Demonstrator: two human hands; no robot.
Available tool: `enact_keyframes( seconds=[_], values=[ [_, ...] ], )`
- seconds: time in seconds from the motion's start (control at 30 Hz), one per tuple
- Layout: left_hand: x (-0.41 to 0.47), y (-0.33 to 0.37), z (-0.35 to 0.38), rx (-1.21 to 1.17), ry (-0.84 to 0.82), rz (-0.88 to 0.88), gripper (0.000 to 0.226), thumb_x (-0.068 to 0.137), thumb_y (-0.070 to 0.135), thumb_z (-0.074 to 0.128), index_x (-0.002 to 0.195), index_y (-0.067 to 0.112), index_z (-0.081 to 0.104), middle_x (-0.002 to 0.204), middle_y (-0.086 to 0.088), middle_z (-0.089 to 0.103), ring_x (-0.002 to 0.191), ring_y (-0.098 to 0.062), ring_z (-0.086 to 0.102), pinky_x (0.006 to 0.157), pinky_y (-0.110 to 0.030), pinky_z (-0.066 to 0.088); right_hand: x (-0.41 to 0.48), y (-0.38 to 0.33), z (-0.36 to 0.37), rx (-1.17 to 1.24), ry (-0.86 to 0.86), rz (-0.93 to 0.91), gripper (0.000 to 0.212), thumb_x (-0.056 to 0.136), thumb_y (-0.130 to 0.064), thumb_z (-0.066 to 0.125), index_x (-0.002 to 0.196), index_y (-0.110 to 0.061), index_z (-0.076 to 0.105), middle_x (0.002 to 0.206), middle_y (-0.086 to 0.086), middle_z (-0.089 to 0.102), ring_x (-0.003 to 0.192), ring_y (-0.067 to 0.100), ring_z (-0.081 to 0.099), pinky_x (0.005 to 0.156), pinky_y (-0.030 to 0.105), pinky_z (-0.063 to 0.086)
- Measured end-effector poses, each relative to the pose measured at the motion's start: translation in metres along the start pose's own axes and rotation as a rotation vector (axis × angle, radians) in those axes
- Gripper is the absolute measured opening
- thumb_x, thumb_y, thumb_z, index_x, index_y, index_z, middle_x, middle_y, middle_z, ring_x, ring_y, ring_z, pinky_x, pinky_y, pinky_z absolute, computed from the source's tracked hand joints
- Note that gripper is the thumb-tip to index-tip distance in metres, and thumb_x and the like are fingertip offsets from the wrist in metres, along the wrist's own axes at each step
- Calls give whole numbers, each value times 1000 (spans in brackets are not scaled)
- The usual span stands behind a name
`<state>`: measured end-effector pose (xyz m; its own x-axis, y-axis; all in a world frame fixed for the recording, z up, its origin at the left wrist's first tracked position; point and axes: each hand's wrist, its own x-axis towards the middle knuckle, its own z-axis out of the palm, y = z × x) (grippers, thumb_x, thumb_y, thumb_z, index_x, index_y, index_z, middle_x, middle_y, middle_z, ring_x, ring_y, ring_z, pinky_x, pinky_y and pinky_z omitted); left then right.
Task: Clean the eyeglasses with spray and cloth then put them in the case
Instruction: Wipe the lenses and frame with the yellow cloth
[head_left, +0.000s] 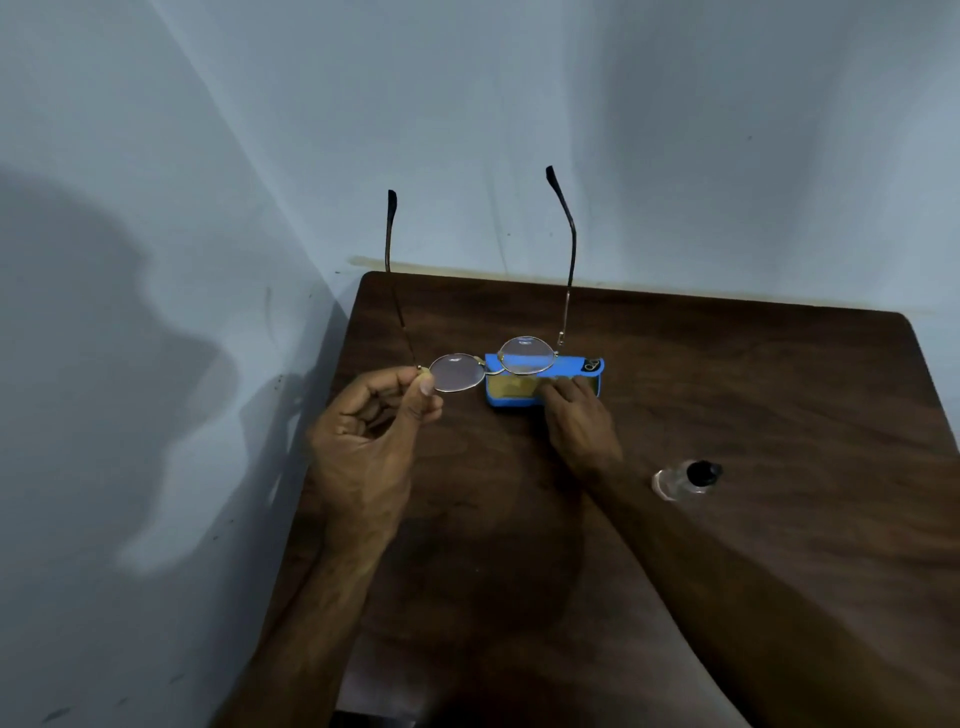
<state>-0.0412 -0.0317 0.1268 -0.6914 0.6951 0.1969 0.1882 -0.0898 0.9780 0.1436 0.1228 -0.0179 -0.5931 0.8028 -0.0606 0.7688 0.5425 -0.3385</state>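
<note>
My left hand (371, 423) pinches the left hinge corner of round, gold-rimmed eyeglasses (457, 372), held in the air above the table with both temples unfolded and pointing away from me. A blue eyeglass case (576, 366) lies open on the dark wooden table (727, 395), its yellowish inside showing. My right hand (576, 410) reaches into the case, fingers on the yellowish lining or cloth inside; whether they grip it is unclear. A small clear spray bottle (684, 479) with a black cap lies on its side to the right of my right forearm.
The table stands in a corner, with pale blue walls (208, 208) to the left and behind. Its left edge runs close beside my left forearm.
</note>
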Motion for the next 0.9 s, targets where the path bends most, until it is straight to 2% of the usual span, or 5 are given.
enact_keyframes(
  seconds=[0.4, 0.53, 0.67, 0.77, 0.9],
  values=[
    [-19, -6, 8, -38, -32, -45, 11, 96, 8, 77, 107, 9, 77, 87, -1, 81, 79, -21, 80, 76, -30, 66, -91, -4, 32, -24, 33, -68, 31, 85, -10, 79, 115, -12, 73, 112, 10, 72, 100, 33, 67, 76, 47, 59],
    [-20, -5, 9, -15, -40, -36, 13, 96, 10, 77, 108, 5, 77, 89, -1, 82, 80, -21, 80, 77, -32, 66, -89, -11, 23, -15, -16, -31, 31, 101, -29, 61, 129, -16, 65, 125, 8, 69, 112, 31, 64, 90, 47, 54],
    [-21, -3, 7, -23, -32, -43, 13, 95, 14, 77, 108, 9, 77, 89, 0, 82, 81, -22, 80, 78, -36, 67, -82, -15, 13, 2, -147, 55, 50, 110, -36, 37, 157, -19, 41, 149, 11, 58, 135, 32, 54, 114, 48, 39],
    [-22, -3, 3, -27, -16, -48, 12, 95, 13, 78, 107, 14, 78, 90, -1, 82, 82, -25, 80, 78, -41, 67, -78, -17, 10, 20, -94, 56, 58, 107, -41, 24, 157, -18, 43, 143, 12, 64, 129, 35, 60, 109, 48, 44],
    [-24, -4, -2, -12, -14, -45, 12, 95, 16, 78, 106, 19, 78, 90, 0, 82, 83, -25, 80, 78, -41, 68, -69, -22, 6, -5, -195, 92, 49, 111, -36, 40, 158, -23, 38, 146, 10, 60, 126, 34, 62, 100, 48, 51]
  ],
)
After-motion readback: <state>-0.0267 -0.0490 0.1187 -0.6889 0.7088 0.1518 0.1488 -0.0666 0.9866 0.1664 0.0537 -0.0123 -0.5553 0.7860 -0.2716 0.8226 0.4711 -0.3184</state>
